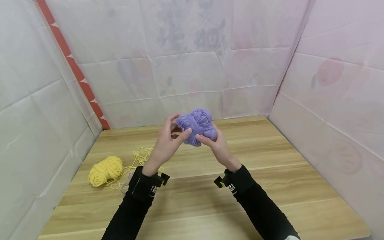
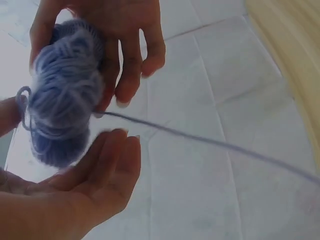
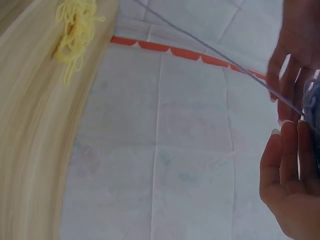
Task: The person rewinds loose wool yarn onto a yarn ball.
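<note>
A purple ball of yarn (image 1: 198,125) is held up over the far part of the table, between both hands. My right hand (image 1: 221,146) grips its right side, thumb on the near face and fingers behind. At its left end, my left hand (image 1: 168,141) holds it, the thumb touching the front and the fingers curved round the far side. From the left wrist, a small loop of purple yarn (image 2: 24,100) shows by the left thumb. One taut purple strand (image 2: 200,140) runs away from the ball, also crossing the right wrist view.
A yellow ball of yarn (image 1: 106,170) lies at the table's left, with loose yellow strands (image 1: 142,155) tangled beside it, partly behind the left forearm. Pale thin loops (image 1: 124,188) lie near the left cuff. White sheets (image 1: 192,73) wall the wooden table (image 1: 270,200) on three sides.
</note>
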### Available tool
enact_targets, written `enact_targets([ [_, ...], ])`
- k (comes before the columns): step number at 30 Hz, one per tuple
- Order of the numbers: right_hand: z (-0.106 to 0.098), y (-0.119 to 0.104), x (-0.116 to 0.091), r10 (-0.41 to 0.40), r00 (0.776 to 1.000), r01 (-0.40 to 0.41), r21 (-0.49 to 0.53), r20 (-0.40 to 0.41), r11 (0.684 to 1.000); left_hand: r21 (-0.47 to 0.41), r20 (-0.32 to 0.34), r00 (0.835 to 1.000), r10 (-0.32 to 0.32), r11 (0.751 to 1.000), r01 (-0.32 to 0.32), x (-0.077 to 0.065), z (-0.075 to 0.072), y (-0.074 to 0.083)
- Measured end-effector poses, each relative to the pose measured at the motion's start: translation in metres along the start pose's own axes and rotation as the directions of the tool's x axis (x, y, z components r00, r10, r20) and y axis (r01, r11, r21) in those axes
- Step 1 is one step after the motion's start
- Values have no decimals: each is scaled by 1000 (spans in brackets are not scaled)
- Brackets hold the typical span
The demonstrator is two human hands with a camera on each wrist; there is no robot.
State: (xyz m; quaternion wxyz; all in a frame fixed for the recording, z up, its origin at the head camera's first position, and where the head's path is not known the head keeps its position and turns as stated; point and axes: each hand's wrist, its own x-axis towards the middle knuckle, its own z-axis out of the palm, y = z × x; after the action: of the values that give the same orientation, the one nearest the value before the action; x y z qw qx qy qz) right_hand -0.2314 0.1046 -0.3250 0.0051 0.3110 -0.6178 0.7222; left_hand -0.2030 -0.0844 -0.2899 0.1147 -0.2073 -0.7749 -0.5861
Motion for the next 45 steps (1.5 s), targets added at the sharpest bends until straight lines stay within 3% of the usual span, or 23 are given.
enact_targets([
  [4,-1,0,2,-5,998,-7,171,69,985,-20,37,999,-37,999,38,1,2,1],
  [7,0,1,3,-10,993,-23,284,115,959,-43,16,999,-38,998,39,2,3,2],
  [11,0,2,6,-15,988,-42,362,154,931,-88,-13,999,-48,995,47,3,1,3],
  [15,0,5,9,-41,979,-37,377,197,925,-154,-33,999,-35,988,29,2,-1,2],
  [19,2,11,11,-66,960,-32,341,273,940,-247,-65,998,-20,969,3,2,-3,1],
  [24,13,21,11,-4,922,-98,243,387,965,-321,-97,994,-56,947,22,3,-4,0],
  [28,15,27,9,61,938,-119,153,341,981,-340,-125,990,-66,940,20,5,-6,-4],
  [34,8,31,6,100,975,-129,139,199,982,-406,-157,984,-83,914,12,4,-15,-8],
  [39,2,32,6,97,983,-118,134,156,984,-480,-152,981,-116,877,29,0,-21,-12],
  [45,0,34,6,80,986,-99,128,149,987,-488,-143,981,-131,872,45,-2,-26,-17],
])
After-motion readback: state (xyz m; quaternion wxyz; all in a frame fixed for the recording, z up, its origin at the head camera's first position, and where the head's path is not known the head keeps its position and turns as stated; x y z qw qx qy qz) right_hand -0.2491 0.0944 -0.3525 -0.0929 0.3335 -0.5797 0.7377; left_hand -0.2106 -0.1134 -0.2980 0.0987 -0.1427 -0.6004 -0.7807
